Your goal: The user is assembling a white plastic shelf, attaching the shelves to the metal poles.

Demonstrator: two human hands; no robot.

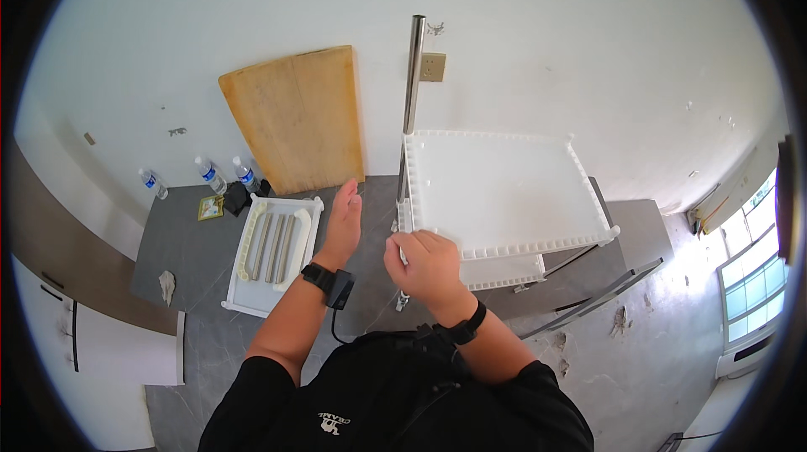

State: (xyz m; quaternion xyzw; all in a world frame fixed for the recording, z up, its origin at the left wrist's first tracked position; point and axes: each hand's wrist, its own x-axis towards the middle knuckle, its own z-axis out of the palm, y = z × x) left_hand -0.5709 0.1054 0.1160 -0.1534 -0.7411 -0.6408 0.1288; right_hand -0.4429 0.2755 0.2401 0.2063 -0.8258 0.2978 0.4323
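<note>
Right hand (427, 263): fingers curled closed, at the near left corner of the white shelf (504, 187); cannot tell whether it grips anything. Left hand (342, 221): open, fingers extended, nothing in it, between shelf and tray. Pole (415, 74): metal, rising at the shelf's far left corner. Lower shelf (504, 269): white, beneath. Tray (252, 294): white, left of the left hand, holding metal rods (287, 249). Board (294, 120): wooden, leaning on the wall (588, 57). Bottles (210, 175): three, behind the tray.
</note>
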